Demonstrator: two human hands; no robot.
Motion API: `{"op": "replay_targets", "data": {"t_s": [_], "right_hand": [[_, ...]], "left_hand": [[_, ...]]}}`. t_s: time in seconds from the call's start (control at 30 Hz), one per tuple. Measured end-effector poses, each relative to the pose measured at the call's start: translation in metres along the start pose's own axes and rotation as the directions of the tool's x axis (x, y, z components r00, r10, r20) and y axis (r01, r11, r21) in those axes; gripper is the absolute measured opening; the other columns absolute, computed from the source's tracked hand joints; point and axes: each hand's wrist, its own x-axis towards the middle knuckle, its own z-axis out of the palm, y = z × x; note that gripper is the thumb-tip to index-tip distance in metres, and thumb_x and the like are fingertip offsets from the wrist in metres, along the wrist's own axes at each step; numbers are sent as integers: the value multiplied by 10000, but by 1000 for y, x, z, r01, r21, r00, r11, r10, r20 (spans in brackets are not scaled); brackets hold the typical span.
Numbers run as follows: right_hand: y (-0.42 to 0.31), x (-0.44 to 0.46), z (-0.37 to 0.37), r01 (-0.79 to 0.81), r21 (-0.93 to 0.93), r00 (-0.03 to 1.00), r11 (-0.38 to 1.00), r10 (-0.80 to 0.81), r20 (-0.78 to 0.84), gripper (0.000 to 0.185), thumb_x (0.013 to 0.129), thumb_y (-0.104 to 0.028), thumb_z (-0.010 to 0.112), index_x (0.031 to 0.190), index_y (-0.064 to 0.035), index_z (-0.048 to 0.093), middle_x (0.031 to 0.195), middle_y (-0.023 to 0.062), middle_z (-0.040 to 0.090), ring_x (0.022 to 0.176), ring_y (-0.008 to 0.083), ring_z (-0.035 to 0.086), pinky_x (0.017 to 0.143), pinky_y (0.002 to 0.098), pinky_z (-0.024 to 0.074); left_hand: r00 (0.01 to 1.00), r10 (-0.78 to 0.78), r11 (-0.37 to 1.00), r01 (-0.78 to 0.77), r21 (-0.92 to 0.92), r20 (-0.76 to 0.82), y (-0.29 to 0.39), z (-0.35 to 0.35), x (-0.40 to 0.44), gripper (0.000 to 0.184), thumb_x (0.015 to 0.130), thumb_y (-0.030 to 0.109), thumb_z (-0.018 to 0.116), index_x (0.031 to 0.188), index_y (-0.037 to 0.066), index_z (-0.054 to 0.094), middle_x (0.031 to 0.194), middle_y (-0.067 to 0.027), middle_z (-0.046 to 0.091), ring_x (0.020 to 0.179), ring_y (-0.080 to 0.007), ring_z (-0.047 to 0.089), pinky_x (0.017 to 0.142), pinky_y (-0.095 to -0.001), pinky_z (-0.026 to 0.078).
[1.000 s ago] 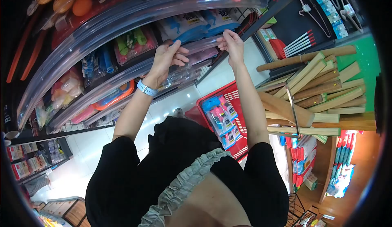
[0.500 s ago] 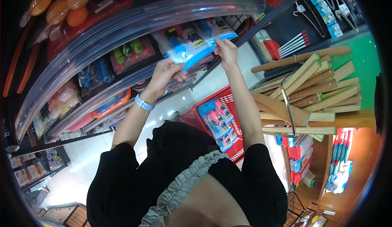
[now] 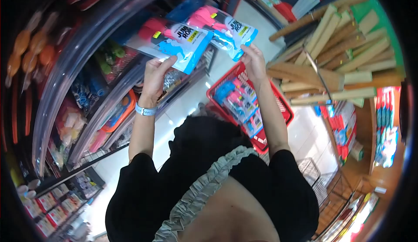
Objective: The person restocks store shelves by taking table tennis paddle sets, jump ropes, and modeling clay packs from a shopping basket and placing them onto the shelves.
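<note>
My left hand [image 3: 157, 77] pinches the lower edge of a jump rope pack [image 3: 179, 42], a clear bag with a blue border and a pink rope inside. A second jump rope pack [image 3: 230, 31], also with pink in it, is gripped at its lower corner by my right hand [image 3: 253, 60]. Both packs are tilted up in front of the shelf, side by side, the left one slightly overlapping the other's edge. Below my right forearm, several more jump rope packs [image 3: 239, 100] lie inside a red basket [image 3: 284, 107].
Shelves with clear curved front strips [image 3: 52, 98] run along the left, holding bagged goods. Wooden rolls and boards [image 3: 335, 50] jut out from a rack on the right. A wire basket [image 3: 311, 174] stands at the lower right. Pale floor tiles [image 3: 167, 126] show between.
Both packs have come away from the shelf toward me and now show their pink contents. My view has turned, and the red basket appears further right.
</note>
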Motion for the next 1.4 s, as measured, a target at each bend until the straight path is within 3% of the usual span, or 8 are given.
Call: {"op": "replay_targets", "data": {"t_s": [0.37,0.53,0.67,0.8,0.93,1.03,1.1,1.4], "right_hand": [[50,-167,-171,-149,167,890,975,205,-406,241,899,-72,533,1122,20,531,1060,94,620,958,178,608,851,358,494],[112,-237,-235,-70,275,713,959,241,-659,215,898,-125,539,1082,-19,502,945,96,623,793,216,641,595,346,539],[185,-271,-266,-101,328,494,939,334,-803,275,880,-129,541,1128,-19,498,940,114,623,741,261,642,631,363,557],[151,-261,-209,-465,369,438,805,571,-694,249,894,-198,535,1116,-87,553,912,55,656,661,157,660,465,205,493],[169,-271,-211,-479,246,500,842,492,-713,272,906,-233,528,1142,-97,530,901,61,655,627,170,661,454,230,504],[162,-277,-214,-487,236,511,841,494,-703,290,897,-213,533,1152,-78,514,899,91,663,635,167,662,477,230,514],[163,-285,-219,-513,231,520,827,513,-683,282,873,-186,549,1116,-42,531,889,112,669,620,148,652,496,215,504],[177,-279,-220,-641,-44,566,766,434,-701,199,877,-201,582,955,-20,613,812,90,664,552,121,607,476,231,490]], "left_hand": [[881,-358,874,199,444,311,-46,59,-46,122,831,115,681,846,-5,691,803,1,651,727,-55,564,686,-227,443],[712,-538,811,290,509,452,-124,92,-41,187,872,166,638,881,-17,675,805,-14,654,714,-54,573,657,-211,454],[577,-607,787,342,513,546,-178,118,-32,205,894,175,588,939,-17,644,776,-24,634,636,-83,591,583,-232,484],[410,-787,592,294,750,460,-227,143,-20,212,899,202,600,975,9,644,839,-3,629,779,-79,592,690,-232,485],[440,-725,689,443,574,530,-287,157,-23,191,887,187,592,928,8,641,833,-20,635,720,-86,579,622,-239,466],[581,-675,459,-153,875,455,-339,132,-15,183,863,191,605,912,20,648,832,-28,644,706,-109,589,615,-254,475],[552,-723,407,-146,901,416,-356,104,-16,168,853,192,607,890,33,648,821,-31,645,703,-120,600,622,-264,490],[782,-617,600,398,694,86,-271,12,-49,146,875,161,579,885,32,645,815,-37,648,738,-116,631,606,-261,489]]}}
